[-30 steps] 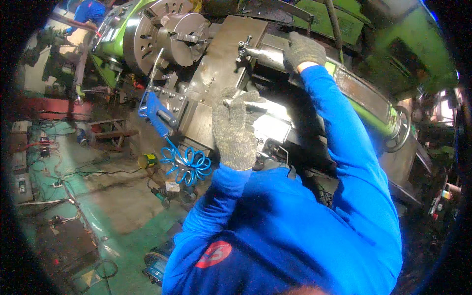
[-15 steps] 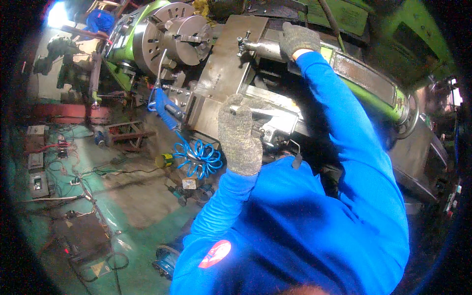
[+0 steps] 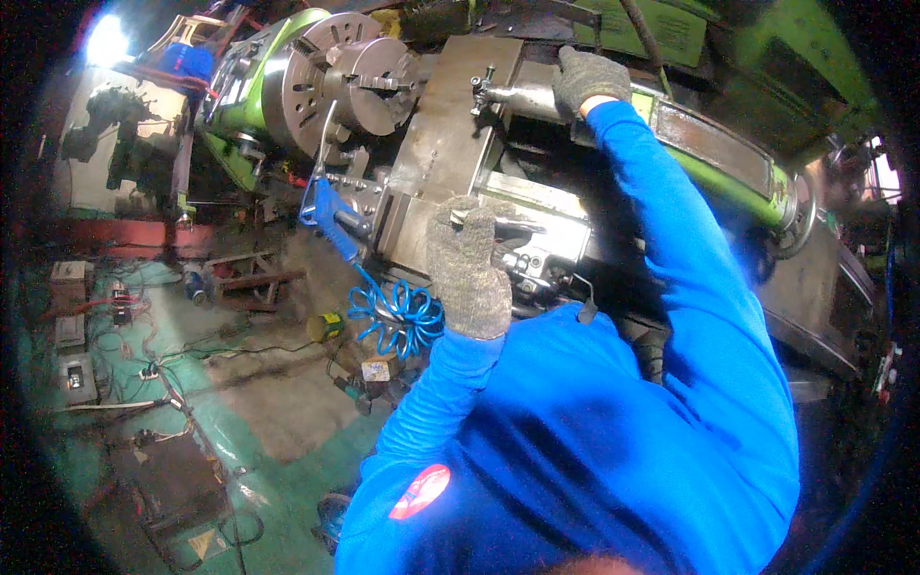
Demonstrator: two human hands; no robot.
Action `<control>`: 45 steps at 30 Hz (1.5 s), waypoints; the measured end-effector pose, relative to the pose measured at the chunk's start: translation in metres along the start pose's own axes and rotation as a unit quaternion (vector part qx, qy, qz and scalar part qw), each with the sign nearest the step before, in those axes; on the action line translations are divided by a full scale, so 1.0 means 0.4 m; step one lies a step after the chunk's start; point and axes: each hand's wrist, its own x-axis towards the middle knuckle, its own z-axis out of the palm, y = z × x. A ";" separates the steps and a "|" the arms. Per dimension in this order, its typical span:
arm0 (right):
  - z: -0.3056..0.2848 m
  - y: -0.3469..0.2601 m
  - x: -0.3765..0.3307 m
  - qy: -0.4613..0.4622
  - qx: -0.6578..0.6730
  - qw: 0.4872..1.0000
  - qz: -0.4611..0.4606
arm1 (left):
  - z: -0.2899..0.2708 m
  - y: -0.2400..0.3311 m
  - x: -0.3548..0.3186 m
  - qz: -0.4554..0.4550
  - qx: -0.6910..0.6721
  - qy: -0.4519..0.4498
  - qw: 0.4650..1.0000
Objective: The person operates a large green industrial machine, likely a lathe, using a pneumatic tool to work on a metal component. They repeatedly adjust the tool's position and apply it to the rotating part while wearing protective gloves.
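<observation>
Head view: steel cylinder (image 3: 527,100) stretches left from the nearer right hand's (image 3: 592,79) bent fingers; left hand (image 3: 468,264) fingers curled; grips unclear.

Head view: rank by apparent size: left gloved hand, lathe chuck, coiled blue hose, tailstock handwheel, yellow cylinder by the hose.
1. Left gloved hand; nearness to the camera likely enlarges it
2. Lathe chuck and coiled blue hose: too alike to rank
3. Tailstock handwheel, seen obliquely
4. Yellow cylinder

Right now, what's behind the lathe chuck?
Behind the lathe chuck: a larger slotted steel faceplate, then the green headstock. The chuck covers the faceplate's middle, so what joins the two can't be seen.
</observation>
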 end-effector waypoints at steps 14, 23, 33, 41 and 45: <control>-0.041 -0.028 -0.014 -0.039 0.009 0.999 0.014 | 0.028 -0.022 0.027 -0.244 -0.458 0.038 0.854; -0.060 -0.053 -0.025 -0.047 -0.016 0.999 0.019 | 0.033 -0.030 0.027 -0.225 -0.462 0.036 0.857; -0.041 -0.046 -0.020 -0.035 -0.023 0.999 0.015 | 0.019 -0.045 0.007 -0.243 -0.468 0.069 0.847; -0.039 -0.043 -0.022 -0.028 -0.020 0.999 0.006 | 0.011 -0.051 -0.013 -0.268 -0.435 0.047 0.858; -0.033 -0.036 -0.016 -0.033 -0.021 0.999 0.011 | 0.009 -0.046 -0.013 -0.274 -0.417 0.045 0.866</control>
